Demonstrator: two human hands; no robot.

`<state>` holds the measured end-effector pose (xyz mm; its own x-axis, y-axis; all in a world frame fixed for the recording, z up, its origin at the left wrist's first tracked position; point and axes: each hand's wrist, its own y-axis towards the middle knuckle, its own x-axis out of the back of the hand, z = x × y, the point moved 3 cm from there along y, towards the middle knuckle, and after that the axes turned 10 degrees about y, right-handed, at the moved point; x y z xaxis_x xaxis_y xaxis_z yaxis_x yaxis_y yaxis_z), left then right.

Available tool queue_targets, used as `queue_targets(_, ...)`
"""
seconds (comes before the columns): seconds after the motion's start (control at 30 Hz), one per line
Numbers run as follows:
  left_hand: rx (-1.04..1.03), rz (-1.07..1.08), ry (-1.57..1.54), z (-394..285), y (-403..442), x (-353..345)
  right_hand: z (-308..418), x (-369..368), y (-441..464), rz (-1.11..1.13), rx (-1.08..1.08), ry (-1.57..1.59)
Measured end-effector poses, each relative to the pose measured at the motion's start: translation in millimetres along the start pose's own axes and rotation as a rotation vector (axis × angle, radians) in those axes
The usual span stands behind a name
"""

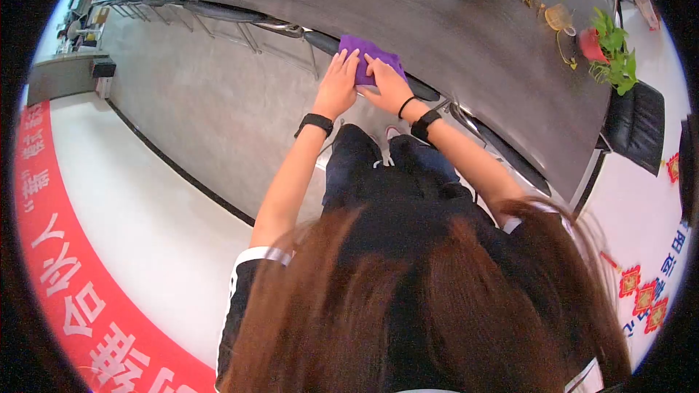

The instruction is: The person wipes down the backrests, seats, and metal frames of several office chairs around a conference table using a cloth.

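Observation:
A purple cloth lies across the top of a black chair back at the table's edge, covering the middle of it. My left hand rests on the cloth's left part, fingers reaching over it. From the other side, my right hand presses on the cloth, its thumb pointing toward my left hand. Both hands hold the cloth close together, nearly touching. What lies beneath the cloth and the undersides of my fingers are hidden.
A long dark table stretches ahead and to the right. Leafy green plants, one in a red pot, stand at its right. Another black chair is at the table's end. A red banner with white characters is at left.

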<state>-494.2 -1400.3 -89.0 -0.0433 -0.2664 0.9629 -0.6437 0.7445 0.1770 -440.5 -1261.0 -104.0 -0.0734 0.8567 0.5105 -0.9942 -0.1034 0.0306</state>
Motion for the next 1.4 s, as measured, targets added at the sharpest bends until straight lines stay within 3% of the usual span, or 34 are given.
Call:
queue_targets(0.1,-0.113,0.064,0.059,6.1,16.1,-8.4,-24.2,2.0,13.6,-0.03,-0.053,0.18)
queue_targets(0.23,-0.24,0.186,0.087,18.9,25.2,-24.7,-56.7,-15.3,29.3,0.045,-0.392,-0.126)
queue_targets(0.33,-0.298,0.134,0.152,23.0,22.4,-32.8,-64.5,-19.3,34.0,0.115,-0.477,-0.257)
queue_targets(0.53,-0.378,0.14,0.024,38.5,18.5,-28.9,-45.5,-22.7,29.2,-0.089,-0.393,-0.406)
queue_targets(0.73,-0.488,0.219,0.067,51.5,42.7,-43.2,-42.0,-28.9,29.7,-0.203,-0.557,-0.505)
queue_targets(0.9,-0.465,0.267,0.053,51.1,49.6,-47.8,-41.4,-32.2,31.5,-0.223,-0.642,-0.517)
queue_targets(1.0,-0.465,0.249,0.079,51.5,53.7,-50.1,-33.8,-33.1,31.4,-0.298,-0.576,-0.591)
queue_targets(1.13,-0.468,0.332,0.065,53.9,64.5,-54.5,-31.2,-33.2,32.6,-0.261,-0.626,-0.577)
queue_targets(1.17,-0.506,0.214,0.035,55.9,65.1,-60.1,-35.6,-35.9,32.6,-0.266,-0.613,-0.59)
queue_targets(1.4,-0.505,0.276,0.109,49.7,72.7,-59.7,-28.3,-28.7,38.4,-0.13,-0.601,-0.595)
